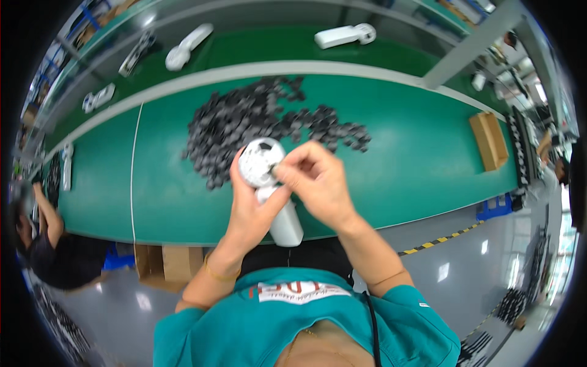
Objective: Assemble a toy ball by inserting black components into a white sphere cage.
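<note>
A white device with a round head and a thick handle (286,226) is held over the near edge of the green table (416,153). Its head shows dark spots on a white face. My left hand (247,211) is closed around the neck and the left side of that head. At the head's right rim, the thumb and fingers of my right hand (323,186) are pinched together. Something small and dark seems to be at those fingertips, too small to name. Beyond both hands lies a big heap of small black pieces (229,125), trailing off to the right.
Behind the table a green conveyor (263,46) carries several similar white devices (345,37). An open cardboard box (489,142) stands at the right end. Another box (150,263) sits below the left front edge. A co-worker (52,244) is at the far left.
</note>
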`<state>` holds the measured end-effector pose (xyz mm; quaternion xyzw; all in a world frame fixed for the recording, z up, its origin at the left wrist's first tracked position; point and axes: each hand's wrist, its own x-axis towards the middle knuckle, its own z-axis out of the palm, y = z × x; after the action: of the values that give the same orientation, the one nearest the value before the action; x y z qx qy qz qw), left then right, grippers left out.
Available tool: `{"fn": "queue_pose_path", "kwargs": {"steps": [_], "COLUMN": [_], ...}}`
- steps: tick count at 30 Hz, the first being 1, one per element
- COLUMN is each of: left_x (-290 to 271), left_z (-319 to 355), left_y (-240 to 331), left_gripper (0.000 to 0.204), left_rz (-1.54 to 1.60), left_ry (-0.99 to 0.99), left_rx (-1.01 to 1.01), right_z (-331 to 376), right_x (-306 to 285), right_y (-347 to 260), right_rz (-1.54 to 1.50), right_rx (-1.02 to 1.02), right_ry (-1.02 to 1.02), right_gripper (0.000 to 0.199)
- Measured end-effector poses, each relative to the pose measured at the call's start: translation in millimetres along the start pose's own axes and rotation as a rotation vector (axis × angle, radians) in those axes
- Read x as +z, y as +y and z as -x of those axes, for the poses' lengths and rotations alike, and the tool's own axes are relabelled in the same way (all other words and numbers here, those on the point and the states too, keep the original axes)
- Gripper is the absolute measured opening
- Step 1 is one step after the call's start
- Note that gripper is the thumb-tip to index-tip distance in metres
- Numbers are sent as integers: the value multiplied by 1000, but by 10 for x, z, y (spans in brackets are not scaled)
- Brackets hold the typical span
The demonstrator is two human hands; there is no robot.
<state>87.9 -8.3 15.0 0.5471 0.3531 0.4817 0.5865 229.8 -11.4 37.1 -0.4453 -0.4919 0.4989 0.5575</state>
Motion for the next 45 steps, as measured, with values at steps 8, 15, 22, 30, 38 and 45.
{"fn": "queue_pose_path", "kwargs": {"steps": [8, 15, 22, 30, 38, 45], "left_x": [5, 43, 5, 14, 57, 71], "left_z": [9, -73, 20, 65, 69, 63], "left_y": [26, 29, 115, 183, 206, 267], "left_gripper": [77, 80, 81, 83, 82, 83], "left_rz": [24, 34, 51, 10, -8, -65], "left_ry": [26, 27, -1, -38, -85, -133], "left_rx": [-57, -39, -19, -18, -8, -53], "right_z": [-4, 31, 35, 148, 93, 62], "right_x": [-17, -60, -287, -530, -549, -465], "right_y": [-33, -181, -110, -253, -262, -270], "right_rz": [9, 152, 624, 812, 792, 621], "right_rx": [41, 41, -838, -1163, -1042, -738], "right_ry": [-22, -4, -75, -185, -229, -281], "right_gripper": [11, 10, 21, 29, 27, 22]}}
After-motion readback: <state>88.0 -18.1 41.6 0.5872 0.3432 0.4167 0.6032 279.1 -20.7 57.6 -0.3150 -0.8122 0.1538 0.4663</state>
